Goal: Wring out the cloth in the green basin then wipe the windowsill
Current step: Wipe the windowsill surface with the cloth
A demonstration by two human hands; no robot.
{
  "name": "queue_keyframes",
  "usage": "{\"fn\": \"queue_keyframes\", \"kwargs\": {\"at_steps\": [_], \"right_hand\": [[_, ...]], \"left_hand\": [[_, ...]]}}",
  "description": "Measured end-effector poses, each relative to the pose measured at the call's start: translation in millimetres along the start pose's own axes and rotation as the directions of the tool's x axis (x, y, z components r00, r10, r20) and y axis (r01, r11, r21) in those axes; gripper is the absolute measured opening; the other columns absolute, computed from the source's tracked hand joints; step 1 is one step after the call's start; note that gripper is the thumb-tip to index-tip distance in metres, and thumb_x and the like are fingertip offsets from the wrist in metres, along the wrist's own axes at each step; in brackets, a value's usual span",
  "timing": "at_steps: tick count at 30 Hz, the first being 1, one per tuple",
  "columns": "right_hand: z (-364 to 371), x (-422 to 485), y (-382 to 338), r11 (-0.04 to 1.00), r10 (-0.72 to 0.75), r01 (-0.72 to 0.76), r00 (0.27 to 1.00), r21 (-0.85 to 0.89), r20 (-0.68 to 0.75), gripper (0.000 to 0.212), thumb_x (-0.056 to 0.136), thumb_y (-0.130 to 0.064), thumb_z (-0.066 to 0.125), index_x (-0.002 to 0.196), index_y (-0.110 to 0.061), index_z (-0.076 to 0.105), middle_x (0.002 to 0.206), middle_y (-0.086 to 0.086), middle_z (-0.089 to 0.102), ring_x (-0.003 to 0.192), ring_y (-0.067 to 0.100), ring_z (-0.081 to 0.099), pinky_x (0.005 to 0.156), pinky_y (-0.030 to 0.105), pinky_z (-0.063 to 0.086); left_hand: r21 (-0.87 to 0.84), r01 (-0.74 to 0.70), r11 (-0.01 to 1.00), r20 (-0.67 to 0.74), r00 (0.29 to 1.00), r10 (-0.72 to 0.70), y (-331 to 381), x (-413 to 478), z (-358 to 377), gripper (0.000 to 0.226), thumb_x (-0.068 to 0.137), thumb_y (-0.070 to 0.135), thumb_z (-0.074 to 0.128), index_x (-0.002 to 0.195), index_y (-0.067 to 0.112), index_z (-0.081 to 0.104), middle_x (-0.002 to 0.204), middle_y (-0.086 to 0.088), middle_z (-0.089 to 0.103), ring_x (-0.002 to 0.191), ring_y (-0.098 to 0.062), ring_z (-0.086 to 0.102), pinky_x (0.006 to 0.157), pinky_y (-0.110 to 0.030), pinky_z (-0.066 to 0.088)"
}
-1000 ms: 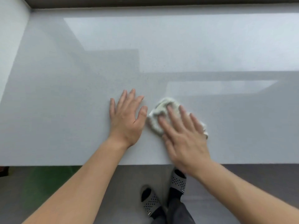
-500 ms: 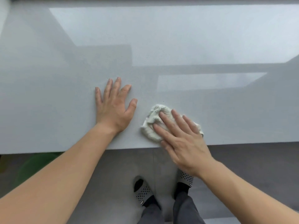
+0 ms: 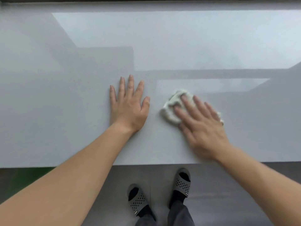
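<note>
A wide grey windowsill (image 3: pixel 65 95) fills the upper part of the head view. A crumpled whitish cloth (image 3: pixel 174 105) lies on it right of centre. My right hand (image 3: pixel 200 123) presses flat on the cloth with fingers spread over it, blurred by motion. My left hand (image 3: pixel 128 105) rests flat on the sill with fingers apart, a short gap left of the cloth, holding nothing. A sliver of the green basin (image 3: pixel 24 176) shows on the floor under the sill's front edge at lower left, mostly hidden by my left forearm.
The sill's front edge (image 3: pixel 146 164) runs across the lower third of the view. Below it is grey floor with my two feet in grey slippers (image 3: pixel 181 183). A dark window frame (image 3: pixel 146 0) borders the sill's far side.
My right hand has slid the cloth to the right and away from my left hand, widening the gap between them. My left hand stays flat on the sill.
</note>
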State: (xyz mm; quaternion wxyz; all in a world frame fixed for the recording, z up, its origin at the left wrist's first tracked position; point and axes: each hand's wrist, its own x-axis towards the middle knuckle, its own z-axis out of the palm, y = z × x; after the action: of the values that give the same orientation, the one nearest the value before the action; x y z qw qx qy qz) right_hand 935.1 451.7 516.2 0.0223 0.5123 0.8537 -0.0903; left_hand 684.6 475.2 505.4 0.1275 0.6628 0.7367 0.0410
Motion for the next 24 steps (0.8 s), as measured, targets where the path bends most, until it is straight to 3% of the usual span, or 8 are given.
{"fn": "queue_keyframes", "kwargs": {"at_steps": [4, 6, 8, 10, 12, 17, 22, 24], "right_hand": [[-13, 71, 24, 0.861, 0.496, -0.49, 0.868, 0.136, -0.011, 0.057, 0.102, -0.048, 0.021, 0.158, -0.04, 0.012, 0.168, -0.008, -0.002, 0.154, 0.024, -0.005, 0.123, 0.045, -0.003], [-9, 76, -2, 0.923, 0.378, -0.373, 0.925, 0.098, -0.04, 0.058, 0.102, -0.047, 0.023, 0.158, -0.038, 0.014, 0.168, -0.006, 0.001, 0.154, 0.028, -0.004, 0.122, 0.048, -0.001], [-3, 61, -20, 0.996, 0.075, -0.073, 0.997, 0.058, -0.031, 0.055, 0.103, -0.049, 0.022, 0.157, -0.039, 0.021, 0.168, -0.007, 0.008, 0.155, 0.027, 0.0, 0.123, 0.048, 0.003], [-9, 58, -5, 0.994, -0.103, 0.103, 0.995, 0.044, 0.0, 0.053, 0.103, -0.05, 0.022, 0.155, -0.041, 0.027, 0.167, -0.01, 0.014, 0.155, 0.024, 0.005, 0.123, 0.046, 0.007], [-15, 88, 29, 0.997, -0.06, 0.06, 0.998, 0.046, -0.014, 0.052, 0.103, -0.051, 0.022, 0.154, -0.044, 0.025, 0.167, -0.012, 0.011, 0.155, 0.021, 0.004, 0.124, 0.043, 0.004], [-28, 166, 48, 0.923, 0.359, -0.354, 0.934, 0.151, -0.004, 0.056, 0.102, -0.046, 0.019, 0.157, -0.04, 0.012, 0.168, -0.009, -0.004, 0.154, 0.024, -0.011, 0.122, 0.046, -0.005], [-21, 136, 24, 0.984, -0.169, 0.169, 0.986, 0.064, 0.0, 0.055, 0.102, -0.051, 0.018, 0.156, -0.042, 0.016, 0.167, -0.012, 0.003, 0.155, 0.022, -0.004, 0.123, 0.044, 0.0], [-27, 161, 54, 0.977, -0.206, 0.205, 0.979, 0.056, 0.002, 0.054, 0.101, -0.052, 0.02, 0.155, -0.044, 0.02, 0.167, -0.015, 0.006, 0.155, 0.019, 0.0, 0.123, 0.041, 0.002]], "left_hand": [[0.031, 0.014, 0.999, 0.003, 1.0, -0.014, 3, 0, 1, 0.067, 0.095, 0.057, 0.014, 0.157, 0.032, 0.008, 0.167, 0.001, -0.007, 0.152, -0.019, -0.016, 0.121, -0.051, -0.011], [0.041, 0.014, 0.999, 0.007, 1.0, -0.015, 5, -1, 1, 0.067, 0.096, 0.057, 0.014, 0.158, 0.033, 0.007, 0.167, 0.001, -0.008, 0.152, -0.019, -0.017, 0.121, -0.051, -0.01], [0.047, 0.017, 0.999, 0.0, 1.0, -0.018, 4, -2, 1, 0.067, 0.096, 0.058, 0.015, 0.158, 0.033, 0.007, 0.167, 0.002, -0.007, 0.152, -0.018, -0.016, 0.121, -0.05, -0.01], [0.055, 0.016, 0.998, -0.007, 1.0, -0.016, 5, -2, 0, 0.067, 0.096, 0.058, 0.015, 0.158, 0.033, 0.01, 0.167, 0.002, -0.006, 0.152, -0.018, -0.014, 0.121, -0.05, -0.008], [0.055, 0.021, 0.998, -0.007, 1.0, -0.021, 5, 0, -1, 0.067, 0.095, 0.057, 0.017, 0.158, 0.033, 0.011, 0.167, 0.003, -0.004, 0.153, -0.018, -0.012, 0.122, -0.05, -0.007], [0.044, 0.032, 0.999, -0.02, 0.999, -0.031, 6, -1, 0, 0.067, 0.095, 0.057, 0.019, 0.157, 0.034, 0.014, 0.167, 0.005, -0.003, 0.152, -0.015, -0.013, 0.122, -0.05, -0.004], [0.031, 0.016, 0.999, -0.054, 0.998, -0.014, 5, 0, 3, 0.066, 0.095, 0.055, 0.025, 0.156, 0.031, 0.023, 0.167, 0.002, 0.006, 0.153, -0.017, -0.005, 0.122, -0.053, 0.003], [0.025, 0.004, 1.0, -0.065, 0.998, -0.002, 4, 1, 4, 0.066, 0.095, 0.054, 0.027, 0.156, 0.029, 0.025, 0.167, 0.001, 0.009, 0.154, -0.019, -0.002, 0.121, -0.055, 0.005]]}}
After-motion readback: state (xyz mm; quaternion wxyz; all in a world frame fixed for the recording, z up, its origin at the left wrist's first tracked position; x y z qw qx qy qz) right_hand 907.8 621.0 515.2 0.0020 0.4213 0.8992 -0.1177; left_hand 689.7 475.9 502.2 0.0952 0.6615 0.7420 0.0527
